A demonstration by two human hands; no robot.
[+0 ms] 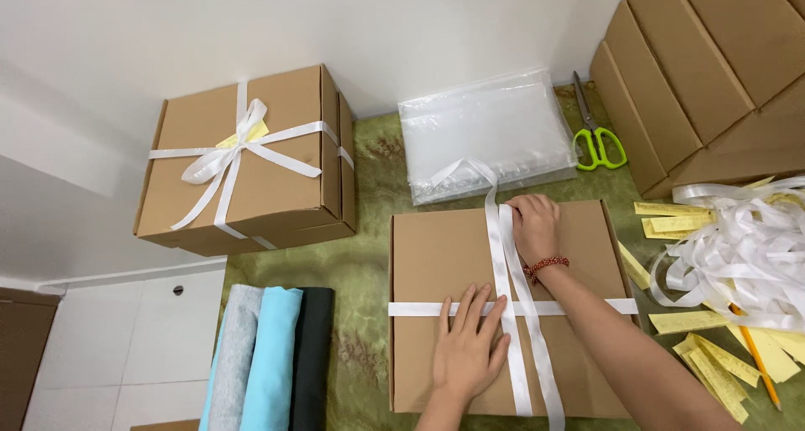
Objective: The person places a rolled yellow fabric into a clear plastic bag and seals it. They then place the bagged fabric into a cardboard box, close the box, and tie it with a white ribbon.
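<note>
head | left hand (468, 347) flat on ribbon (513, 308) | right hand (533, 226) pinches ribbon | scissors (594, 133), bags (485, 133) behind box (444, 263)

A flat brown cardboard box (444, 255) lies closed, low and right of the frame's centre. White ribbon (511, 314) crosses it: one band runs side to side, two strands run top to bottom, meeting just left of the box's middle.

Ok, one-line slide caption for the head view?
Left hand pins crossed white ribbon on cardboard box; right hand presses it near the far edge.
</note>
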